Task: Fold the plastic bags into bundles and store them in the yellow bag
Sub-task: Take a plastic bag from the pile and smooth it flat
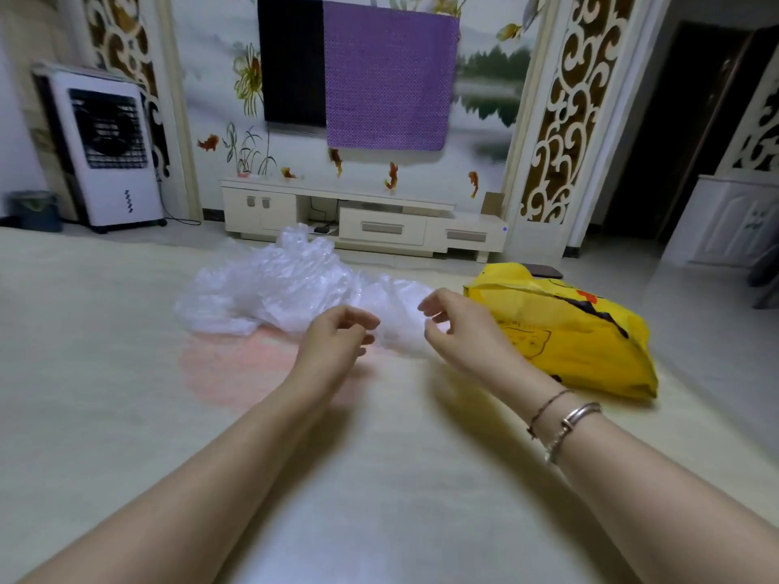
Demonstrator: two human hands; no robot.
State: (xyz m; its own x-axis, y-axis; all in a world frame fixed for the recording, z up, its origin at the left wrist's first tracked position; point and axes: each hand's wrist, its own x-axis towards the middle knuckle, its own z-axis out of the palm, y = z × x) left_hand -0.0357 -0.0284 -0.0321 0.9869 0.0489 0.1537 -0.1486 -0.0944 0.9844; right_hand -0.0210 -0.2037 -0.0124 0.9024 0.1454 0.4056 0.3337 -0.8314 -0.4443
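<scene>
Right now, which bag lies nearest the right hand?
The clear bag between both hands; the yellow bag lies beyond the right hand.

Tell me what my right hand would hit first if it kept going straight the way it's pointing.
Most likely the clear plastic bags. Your right hand points forward and left, fingers loosely curled right at the pile's near edge; depth is hard to judge.

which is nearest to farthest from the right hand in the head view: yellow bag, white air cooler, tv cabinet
From the right hand:
1. yellow bag, just to its right on the floor
2. tv cabinet, ahead against the wall
3. white air cooler, far left corner
</scene>
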